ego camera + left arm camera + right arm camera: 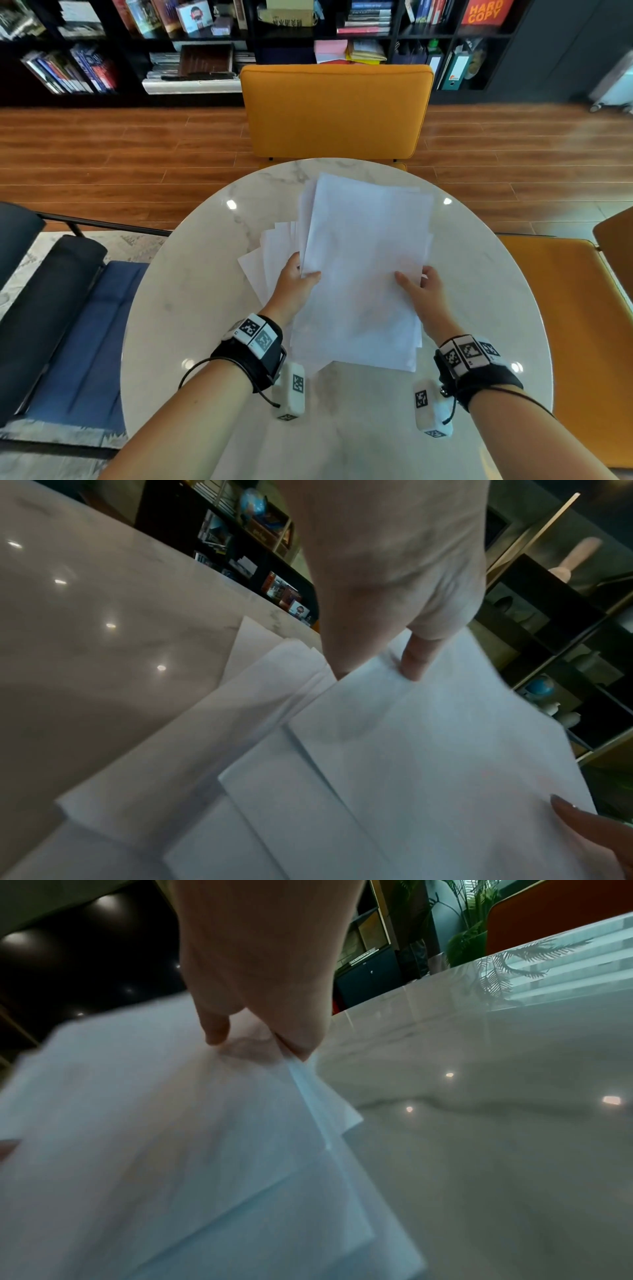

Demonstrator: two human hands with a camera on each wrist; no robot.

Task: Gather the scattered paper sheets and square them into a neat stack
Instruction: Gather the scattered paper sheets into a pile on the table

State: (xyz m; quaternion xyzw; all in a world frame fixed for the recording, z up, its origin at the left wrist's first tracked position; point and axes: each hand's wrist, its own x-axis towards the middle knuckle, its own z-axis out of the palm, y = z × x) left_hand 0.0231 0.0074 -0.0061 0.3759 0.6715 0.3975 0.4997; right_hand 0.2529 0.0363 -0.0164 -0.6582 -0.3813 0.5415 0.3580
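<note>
A loose pile of white paper sheets (363, 270) lies fanned out on the round marble table (191, 294), edges not aligned. My left hand (297, 277) pinches the pile's left edge, thumb on top and fingers underneath (413, 658). At the right edge my right hand (419, 284) pinches several sheets the same way, thumb on top (215, 1031). The top sheets (428, 750) are raised slightly off the lower ones. More sheets (267, 263) stick out to the left below my left hand. In the right wrist view the sheets (171, 1150) are blurred.
An orange chair (337, 109) stands at the table's far side, another orange seat (579, 329) to the right, a blue and black chair (72, 329) to the left. Dark bookshelves (137, 44) line the far wall across the wooden floor.
</note>
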